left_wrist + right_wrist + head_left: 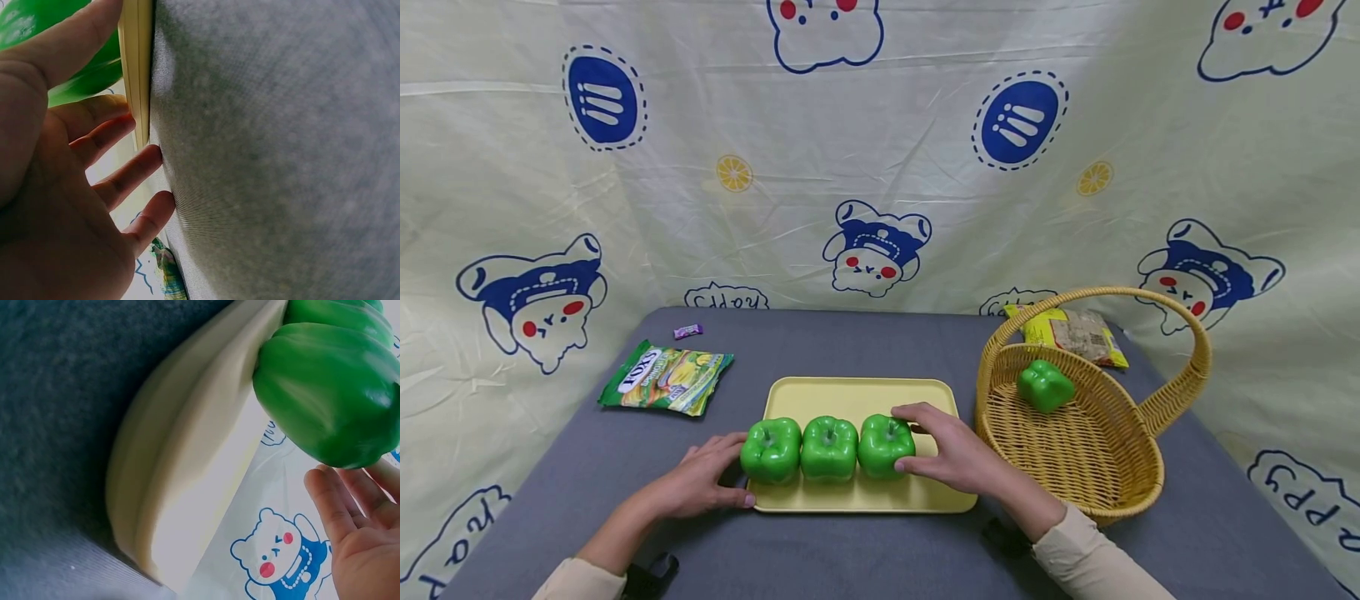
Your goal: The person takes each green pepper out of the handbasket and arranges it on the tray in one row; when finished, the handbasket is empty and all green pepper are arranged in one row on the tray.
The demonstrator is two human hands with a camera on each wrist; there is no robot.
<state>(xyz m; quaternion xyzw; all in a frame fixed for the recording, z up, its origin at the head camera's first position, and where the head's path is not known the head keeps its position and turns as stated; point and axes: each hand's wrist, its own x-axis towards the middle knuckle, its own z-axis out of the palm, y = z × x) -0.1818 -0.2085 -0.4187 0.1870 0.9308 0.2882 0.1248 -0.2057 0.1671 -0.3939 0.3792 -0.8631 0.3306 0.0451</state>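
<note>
Three green bell peppers stand side by side on a pale yellow tray [936,492]: a left one [771,451], a middle one [829,449] and a right one [885,447]. My right hand [951,450] holds the right pepper from its right side, index finger at the back and thumb at the front. In the right wrist view its other fingers lie close against that pepper [331,394]. My left hand [703,477] is at the tray's left end beside the left pepper, fingers extended. In the left wrist view its thumb and fingertips lie along the tray's edge [136,69].
A wicker basket [1075,454] with a tall handle stands to the right, holding another green bell pepper [1045,386]. Behind it lies a yellow snack bag [1078,335]. On the left are a green snack bag [666,379] and a small purple packet [688,332].
</note>
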